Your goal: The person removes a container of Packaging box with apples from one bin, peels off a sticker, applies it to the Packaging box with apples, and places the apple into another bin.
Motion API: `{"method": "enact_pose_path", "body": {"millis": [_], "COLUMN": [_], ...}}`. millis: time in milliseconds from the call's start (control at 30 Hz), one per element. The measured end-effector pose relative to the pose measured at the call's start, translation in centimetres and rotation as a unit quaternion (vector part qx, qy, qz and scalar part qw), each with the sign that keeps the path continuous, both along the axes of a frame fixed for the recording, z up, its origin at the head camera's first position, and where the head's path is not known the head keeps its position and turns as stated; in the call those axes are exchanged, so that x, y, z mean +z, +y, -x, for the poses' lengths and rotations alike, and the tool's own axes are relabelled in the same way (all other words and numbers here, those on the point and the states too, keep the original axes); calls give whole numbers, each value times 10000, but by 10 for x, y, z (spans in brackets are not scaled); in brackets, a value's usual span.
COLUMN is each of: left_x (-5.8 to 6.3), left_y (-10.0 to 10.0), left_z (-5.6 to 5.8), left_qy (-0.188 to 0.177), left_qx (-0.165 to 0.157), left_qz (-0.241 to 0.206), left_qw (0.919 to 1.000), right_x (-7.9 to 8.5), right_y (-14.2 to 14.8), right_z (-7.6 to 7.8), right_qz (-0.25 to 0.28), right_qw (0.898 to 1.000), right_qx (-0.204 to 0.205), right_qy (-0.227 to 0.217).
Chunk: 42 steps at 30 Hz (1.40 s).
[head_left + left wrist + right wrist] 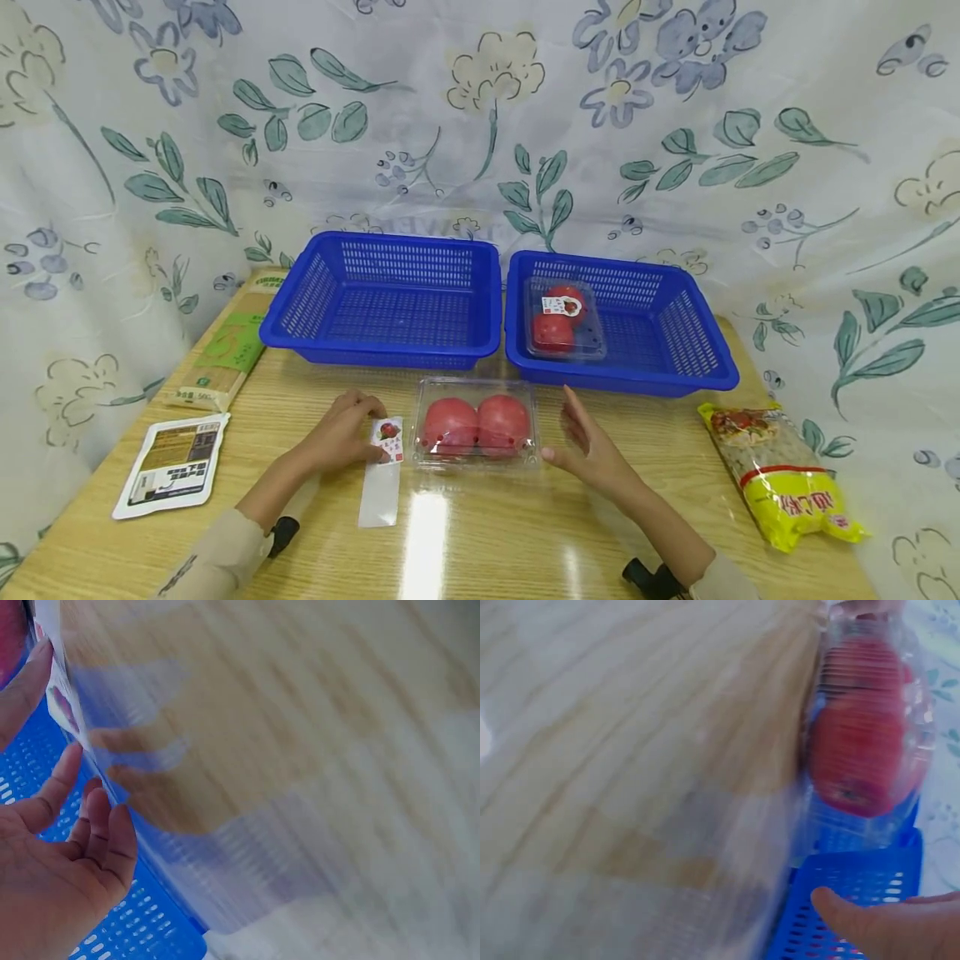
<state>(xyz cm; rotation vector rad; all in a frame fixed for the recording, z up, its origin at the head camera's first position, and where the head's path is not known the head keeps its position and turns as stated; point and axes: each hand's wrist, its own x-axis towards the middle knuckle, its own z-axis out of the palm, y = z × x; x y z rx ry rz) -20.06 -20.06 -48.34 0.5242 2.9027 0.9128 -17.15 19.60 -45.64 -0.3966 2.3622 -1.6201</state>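
My left hand (347, 433) pinches a small white label (387, 442) with a red fruit printed on it, between thumb and fingers. A pale backing strip (379, 496) extends from the label toward the front of the table. Just right of it lies a clear plastic box (474, 387) with two round, red, tomato-like fruits (450, 427) inside. My right hand (592, 450) is by the box's right side with its fingers extended and holds nothing. In the right wrist view the thumb (855, 922) is seen below the boxed fruits (859, 750).
Behind the box stand two blue baskets, the left one (382, 354) and the right one (622, 379). A labelled box of red fruits (555, 332) sits in the right basket. Packets lie at the sides: noodles (225, 346), a white pouch (172, 467), and a yellow bag (783, 475).
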Motion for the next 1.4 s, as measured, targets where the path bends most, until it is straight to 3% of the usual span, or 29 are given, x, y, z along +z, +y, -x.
{"method": "enact_pose_path", "body": {"millis": [167, 300, 367, 467, 567, 667, 767, 867, 1133, 1400], "left_x": [1, 0, 1, 9, 24, 41, 58, 72, 93, 93], "left_y": [1, -3, -6, -12, -17, -17, -11, -2, 23, 41], "left_z": [2, 4, 5, 5, 4, 1, -3, -8, -16, -16], "left_qy": [-232, -640, -1021, -1585, -1921, -2030, -1874, -1724, -1697, -1641], "left_qx": [9, -160, -280, -394, -521, -685, -830, -1009, -1494, -1649], "left_qz": [-180, -728, -1236, -1920, -2301, -2384, -2247, -2147, -2308, -2590], "left_qw": [9996, 9952, 9867, 9677, 9526, 9472, 9526, 9560, 9464, 9375], "right_x": [7, 14, 17, 21, 26, 33, 37, 38, 34, 30], "right_y": [-5, -14, -21, -34, -49, -63, -77, -90, -107, -108], "right_z": [-5, -9, -12, -17, -23, -29, -31, -31, -34, -38], "right_qz": [-279, -346, -297, -36, 309, 385, 267, 222, 443, 772], "right_qw": [9940, 9818, 9720, 9588, 9543, 9567, 9552, 9546, 9572, 9665], "right_qx": [-321, -615, -731, -663, -101, 704, 1357, 1733, 2174, 2128], "right_qy": [1004, 1764, 2212, 2762, 2972, 2798, 2616, 2415, 1859, 1209]}}
